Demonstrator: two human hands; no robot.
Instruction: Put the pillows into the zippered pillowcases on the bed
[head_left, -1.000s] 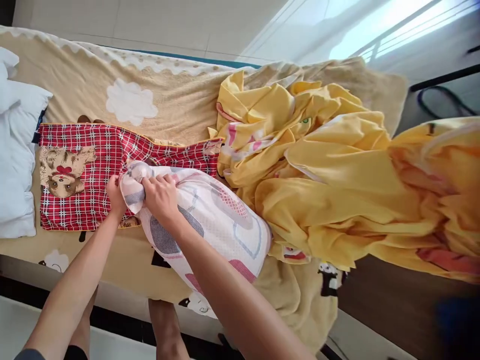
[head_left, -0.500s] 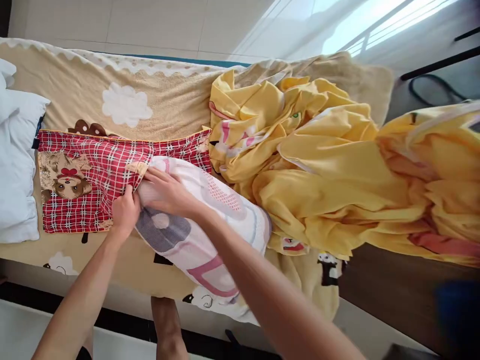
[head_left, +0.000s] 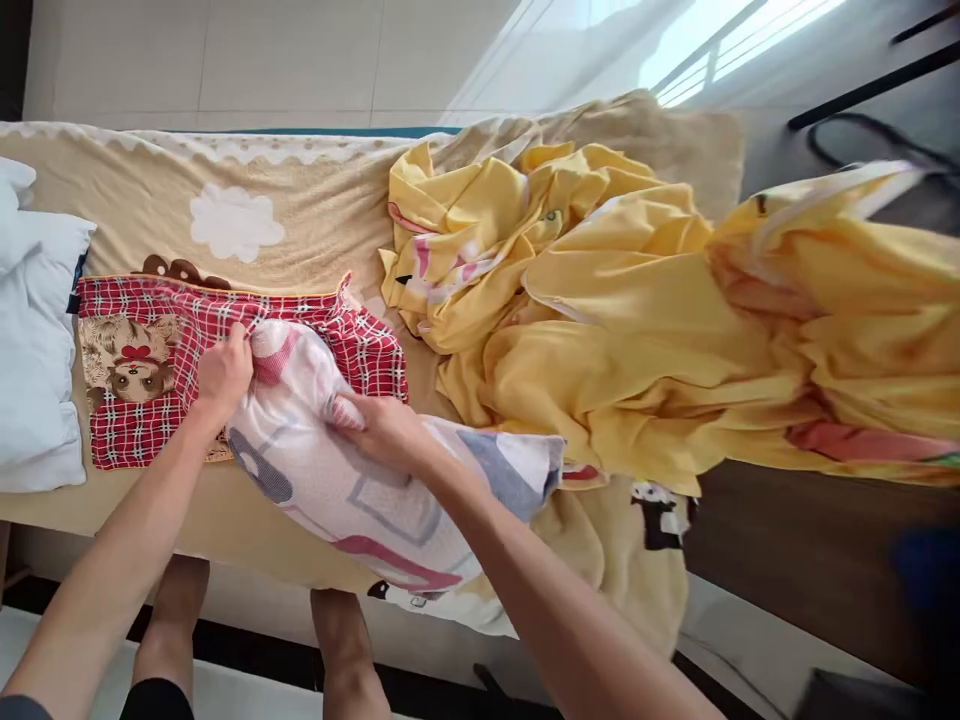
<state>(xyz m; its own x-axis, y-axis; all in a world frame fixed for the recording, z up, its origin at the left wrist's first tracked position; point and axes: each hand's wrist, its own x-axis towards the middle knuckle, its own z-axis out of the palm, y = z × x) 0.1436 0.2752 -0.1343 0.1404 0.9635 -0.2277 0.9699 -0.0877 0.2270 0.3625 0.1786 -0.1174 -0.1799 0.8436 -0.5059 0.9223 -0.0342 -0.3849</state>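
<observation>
A red plaid pillowcase with a teddy bear print lies across the bed. At its opening, the end of a white pillow with pink and grey shapes is tucked partly in; its cover looks like knitted or towelling cloth. My left hand is closed on the edge of the pillowcase, beside the pillow's end. My right hand grips a bunched fold of the pillow's cover near its middle. The fingertips of my left hand are partly hidden in cloth.
A crumpled yellow quilt cover spreads over the right side and beyond the bed. White bedding lies at the left. Beneath is a tan bedsheet with cloud and sheep prints. My legs stand against the near edge.
My right hand has gone from lying flat at the pillowcase opening to gripping the pillow's cover farther right. My left hand has moved left and up with the pillowcase edge, and the pillow has shifted left.
</observation>
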